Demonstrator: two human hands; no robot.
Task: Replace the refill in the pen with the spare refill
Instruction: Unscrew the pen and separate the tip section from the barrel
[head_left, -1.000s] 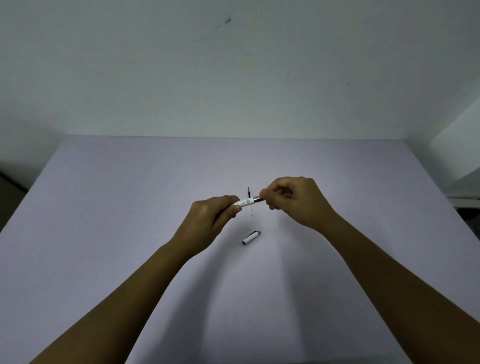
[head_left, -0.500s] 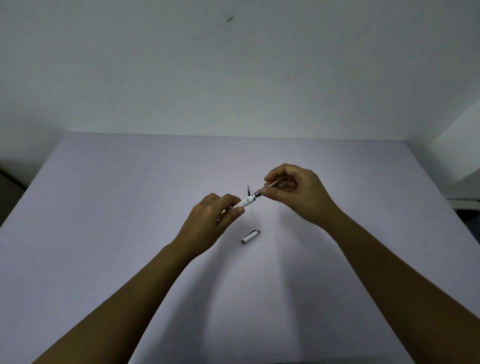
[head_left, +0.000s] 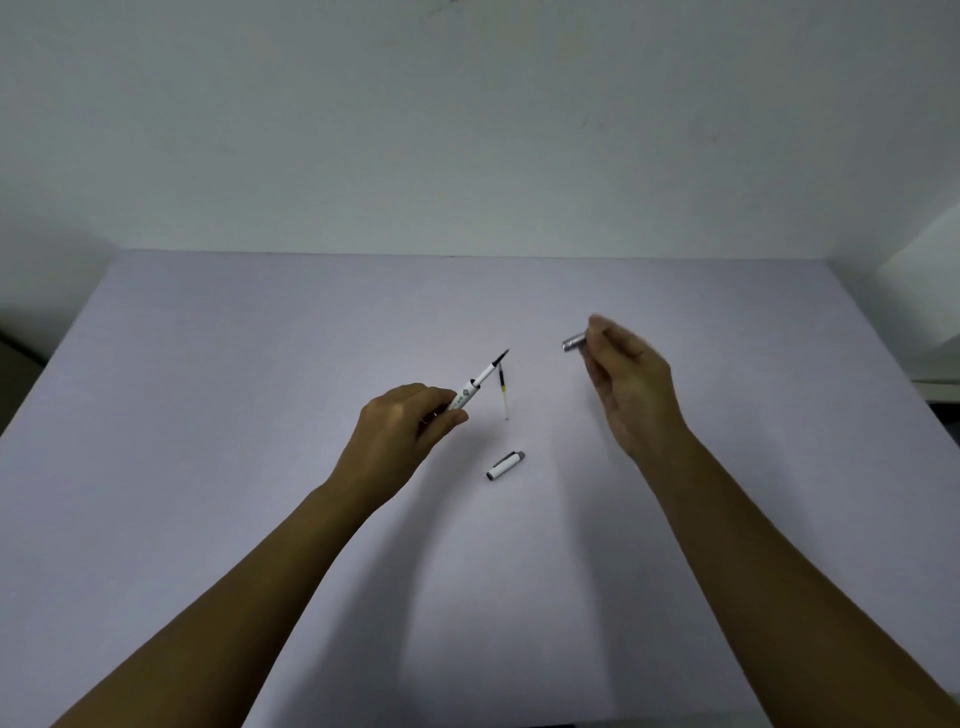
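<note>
Tip section off and carried away to the right, old refill laid bare.

The right hand (head_left: 631, 387) has pulled well clear of the left hand (head_left: 402, 434); half a second back the two were joined at the pen's nose, and now the silver tip section (head_left: 574, 343) sits pinched in the right fingertips, poking out on the side toward the left hand. The left hand stays closed round the white pen barrel (head_left: 467, 396), from whose far end the old refill (head_left: 493, 365) sticks out, dark point up and away. Just beyond the left fingertips the spare refill (head_left: 503, 397) lies on the table (head_left: 208, 364), and the pen cap (head_left: 505, 465) rests nearer the person, between the two wrists. I'd say the pen is now open, so drawing out the old refill comes next.
</note>
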